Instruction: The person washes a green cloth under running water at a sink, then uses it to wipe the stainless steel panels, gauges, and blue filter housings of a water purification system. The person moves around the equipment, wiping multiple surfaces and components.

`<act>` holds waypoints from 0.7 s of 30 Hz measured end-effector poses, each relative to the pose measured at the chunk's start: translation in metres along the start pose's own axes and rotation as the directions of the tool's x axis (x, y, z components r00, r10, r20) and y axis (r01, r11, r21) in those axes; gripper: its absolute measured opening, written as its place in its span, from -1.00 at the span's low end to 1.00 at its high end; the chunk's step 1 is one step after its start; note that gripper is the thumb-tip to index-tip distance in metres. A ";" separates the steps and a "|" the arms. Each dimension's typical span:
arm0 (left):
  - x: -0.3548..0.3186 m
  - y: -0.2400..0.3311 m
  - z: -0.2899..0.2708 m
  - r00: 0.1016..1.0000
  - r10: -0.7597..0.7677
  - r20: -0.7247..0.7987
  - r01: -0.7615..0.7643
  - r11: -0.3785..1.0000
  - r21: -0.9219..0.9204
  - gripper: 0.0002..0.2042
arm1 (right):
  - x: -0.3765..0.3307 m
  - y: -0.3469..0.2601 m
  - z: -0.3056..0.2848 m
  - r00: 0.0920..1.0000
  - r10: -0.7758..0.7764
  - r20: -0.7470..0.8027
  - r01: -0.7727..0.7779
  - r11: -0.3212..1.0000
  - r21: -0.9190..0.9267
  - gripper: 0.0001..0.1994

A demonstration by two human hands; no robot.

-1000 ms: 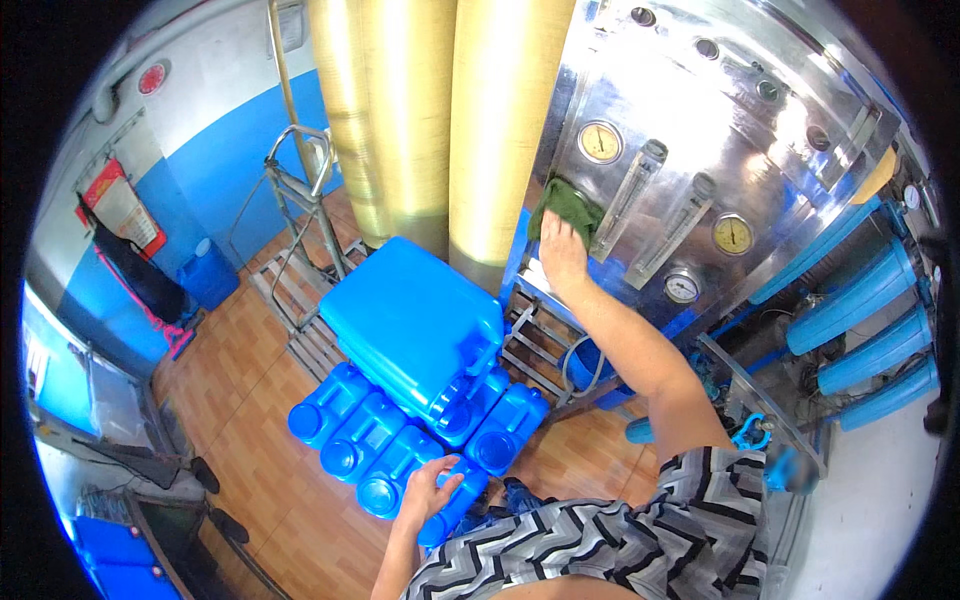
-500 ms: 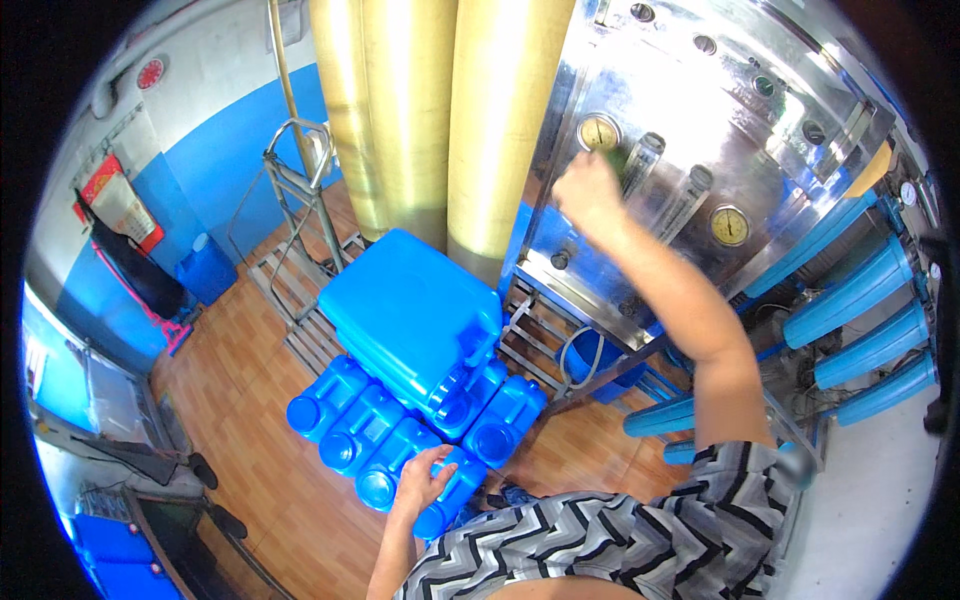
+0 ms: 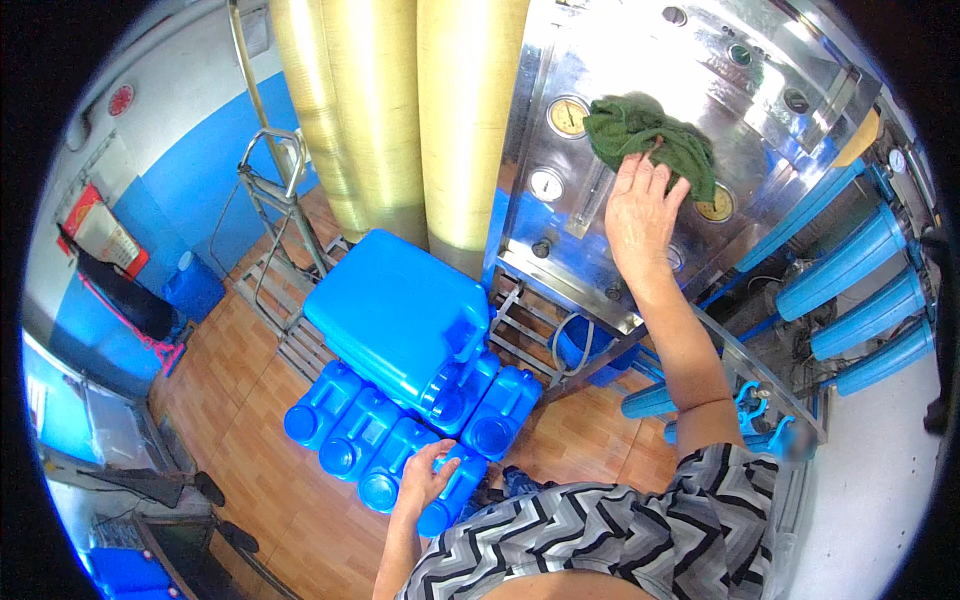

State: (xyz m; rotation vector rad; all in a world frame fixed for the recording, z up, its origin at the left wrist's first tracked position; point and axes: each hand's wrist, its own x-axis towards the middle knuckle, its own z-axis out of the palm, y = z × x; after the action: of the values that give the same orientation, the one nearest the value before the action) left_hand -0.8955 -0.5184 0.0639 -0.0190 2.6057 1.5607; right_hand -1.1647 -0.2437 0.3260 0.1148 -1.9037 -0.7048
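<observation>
My right hand [image 3: 645, 215] reaches up to a shiny steel control panel [image 3: 640, 60], its fingers on a bunched dark green cloth [image 3: 655, 140] held against the panel. The cloth lies between an upper round gauge [image 3: 568, 117] and a lower one [image 3: 716, 203], overlapping the lower one's edge, and hides part of the clear flow tubes. Low in front of me, my left hand [image 3: 428, 478] hovers over or rests on the blue jugs [image 3: 395, 455]; contact cannot be made out. Its fingers are loosely curved, the thumb apart, with nothing visible in them.
A larger blue container [image 3: 395, 295] lies on top of the jugs. Behind stand tall yellowish cylinders [image 3: 465, 120] and a metal hand truck [image 3: 290, 200]. Blue filter housings [image 3: 840, 275] line the right side. Below the panel sits a blue bucket [image 3: 580, 340].
My right hand has moved right from beside the upper gauge, turning from a fist to extended fingers. The green cloth, mostly hidden before, now shows spread out. My left hand stays put.
</observation>
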 end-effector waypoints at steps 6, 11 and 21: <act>-0.005 -0.001 0.002 0.999 -0.020 0.026 0.020 1.000 -0.007 -0.65 | 0.045 0.037 0.003 0.946 0.027 -0.324 0.121 0.896 0.428 -0.89; -0.002 0.000 0.004 0.999 -0.013 0.032 0.013 1.000 -0.012 -0.65 | 0.081 0.081 -0.008 0.748 0.219 -0.626 0.105 0.893 0.437 -0.76; 0.002 0.004 0.010 0.999 0.023 0.030 -0.024 0.999 0.026 -0.66 | -0.025 0.016 0.012 0.878 -0.400 0.262 0.384 0.916 0.112 -0.65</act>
State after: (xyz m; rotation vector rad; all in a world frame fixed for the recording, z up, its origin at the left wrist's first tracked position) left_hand -0.8973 -0.5075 0.0628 0.0368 2.6126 1.5219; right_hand -1.1603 -0.2162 0.3109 0.4722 -2.2009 -0.9809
